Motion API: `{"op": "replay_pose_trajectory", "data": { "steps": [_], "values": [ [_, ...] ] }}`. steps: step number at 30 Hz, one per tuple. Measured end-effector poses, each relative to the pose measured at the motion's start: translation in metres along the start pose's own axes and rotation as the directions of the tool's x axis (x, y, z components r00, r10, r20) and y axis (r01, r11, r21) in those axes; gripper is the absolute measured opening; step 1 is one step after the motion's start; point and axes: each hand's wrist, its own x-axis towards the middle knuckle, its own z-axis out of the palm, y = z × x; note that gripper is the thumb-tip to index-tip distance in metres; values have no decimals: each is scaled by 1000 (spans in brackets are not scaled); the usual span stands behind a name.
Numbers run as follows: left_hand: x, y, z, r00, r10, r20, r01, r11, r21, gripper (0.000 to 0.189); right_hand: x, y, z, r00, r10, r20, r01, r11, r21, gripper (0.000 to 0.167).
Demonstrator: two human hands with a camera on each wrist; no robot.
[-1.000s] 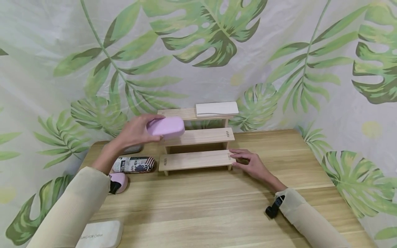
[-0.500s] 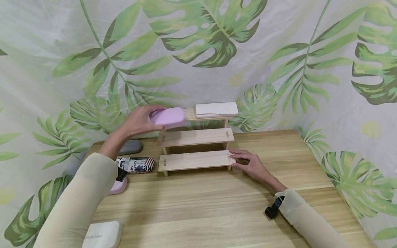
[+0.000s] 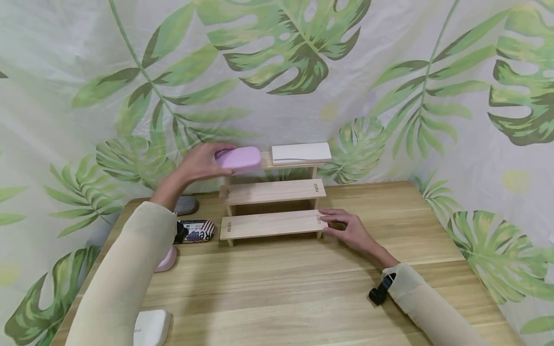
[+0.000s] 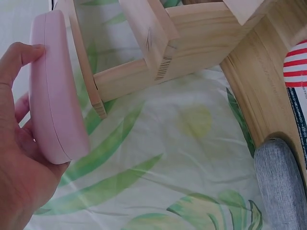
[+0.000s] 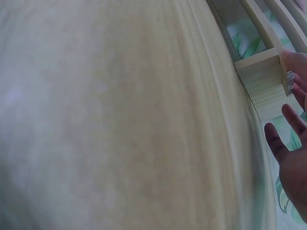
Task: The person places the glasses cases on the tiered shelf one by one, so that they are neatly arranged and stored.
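The pink case and the left hand have moved up and to the right, from before the left end of the middle shelf to the left end of the top shelf; the right hand stays put. The left grip has thumb and fingers around the pink case, which seems held over that shelf, not yet set down; contact beneath is hidden. The right grip holds the right end of the stand's lowest shelf between thumb and fingers. I judge the work partway: one white case already lies at the top shelf's right end, while four others remain along the bench's left side: a grey case by the back-left corner, a printed case, a second pink case and a lettered case towards the front.
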Motion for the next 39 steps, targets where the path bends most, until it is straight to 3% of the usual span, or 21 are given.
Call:
{"op": "replay_pose_trajectory", "data": {
  "steps": [7, 13, 24, 39],
  "values": [
    [7, -2, 2, 999, -20, 32, 20, 1000, -3, 70, 1, -3, 2, 1000, -5, -14, 5, 1000, 8, 37],
    [14, -4, 4, 997, -3, 75, 6, 999, -34, 68, 1, -8, 2, 1000, 5, -15, -5, 1000, 19, 36],
    [27, -3, 0, 993, 30, 114, -23, 998, -66, 69, 1, 1, 0, 1000, -7, -3, 7, 1000, 6, 35],
    [31, -1, 4, 996, 2, 87, 3, 999, -54, 68, 0, -1, 0, 1000, -20, -5, 20, 1000, 17, 35]
  ]
}}
